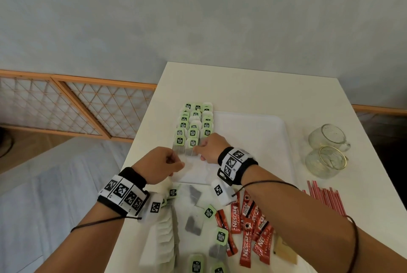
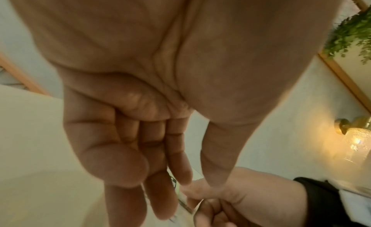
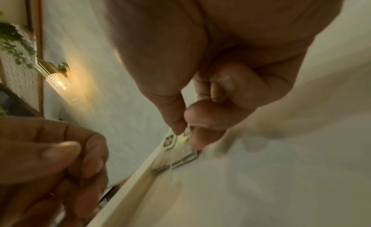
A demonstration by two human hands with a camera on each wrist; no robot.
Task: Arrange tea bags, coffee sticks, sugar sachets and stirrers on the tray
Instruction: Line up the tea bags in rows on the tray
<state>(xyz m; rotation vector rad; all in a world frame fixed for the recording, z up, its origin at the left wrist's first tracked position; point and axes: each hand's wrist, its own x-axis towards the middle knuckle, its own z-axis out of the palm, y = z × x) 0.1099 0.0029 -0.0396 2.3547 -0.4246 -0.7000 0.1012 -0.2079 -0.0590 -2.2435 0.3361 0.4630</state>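
The right hand is pinching the green tag of a tea bag at the near end of the rows, thumb and forefinger closed on it, as the right wrist view shows; the other fingers are curling under. The left hand is hovering just beside it at the tray's near left corner, with its fingers loosely bent. It seems to be steadying a thin white bag or a string, but I cannot tell whether it is actually holding anything.

Both hands are working over the white tray, where the laid bags are lying in three overlapping columns along the left side, filling that strip from the far edge almost to the near one. The rest of the tray is lying bare.

So the tea bag part is looking well advanced but not finished: more loose bags and a fanned stack of white ones are waiting on the table in front of the tray. The coffee sticks are lying in a heap beside them, untouched, and the red stirrers are sitting off to the right. A tan sachet is peeking out by the coffee, possibly sugar. Two glass mugs are lying on their sides beyond the tray. By my judgement, three of the four kinds are not yet started.
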